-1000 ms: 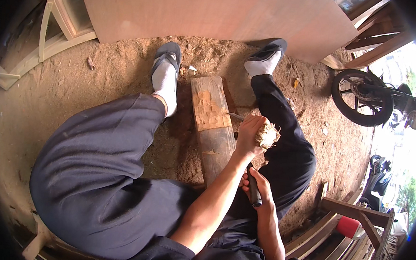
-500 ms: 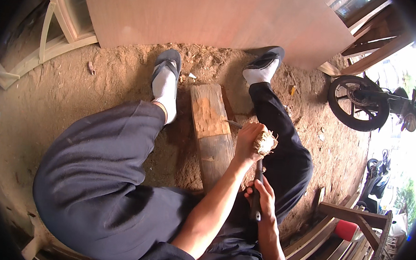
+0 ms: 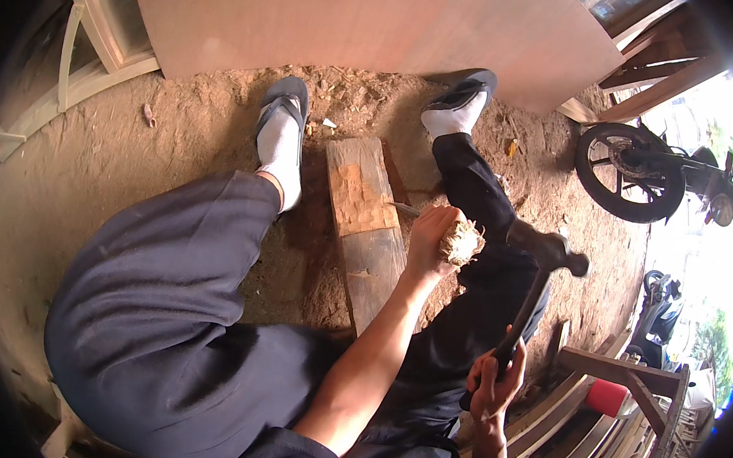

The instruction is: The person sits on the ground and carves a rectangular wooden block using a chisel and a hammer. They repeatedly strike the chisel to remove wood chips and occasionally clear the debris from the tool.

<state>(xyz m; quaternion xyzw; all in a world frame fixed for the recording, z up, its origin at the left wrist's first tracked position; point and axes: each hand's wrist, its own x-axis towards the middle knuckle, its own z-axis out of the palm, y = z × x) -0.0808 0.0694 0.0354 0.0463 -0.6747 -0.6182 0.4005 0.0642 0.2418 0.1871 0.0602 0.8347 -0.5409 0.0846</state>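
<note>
My left hand (image 3: 429, 243) is closed round a chisel (image 3: 405, 208), whose thin metal blade points left and meets the right edge of a wooden block (image 3: 373, 263). The chisel's frayed, splintered butt (image 3: 464, 242) sticks out on the right of my fist. Pale, freshly cut wood with several shallow chip marks shows on the block's upper face. My right hand (image 3: 498, 384) grips a hammer (image 3: 530, 310) by its dark handle. Its metal head, with a rounded end, is raised to the right of the chisel's butt, apart from it.
The block lies on sandy ground (image 3: 178, 159) between my feet, which wear socks and sandals. A large wooden panel (image 3: 354, 27) stands beyond them. At right are a motorcycle wheel (image 3: 630, 172), a wooden rack (image 3: 618, 368) with planks, and a red container (image 3: 606, 398).
My right hand has swung the hammer away to the right, its head now clear of the chisel's butt. My left hand stays on the chisel; the view has shifted slightly.
</note>
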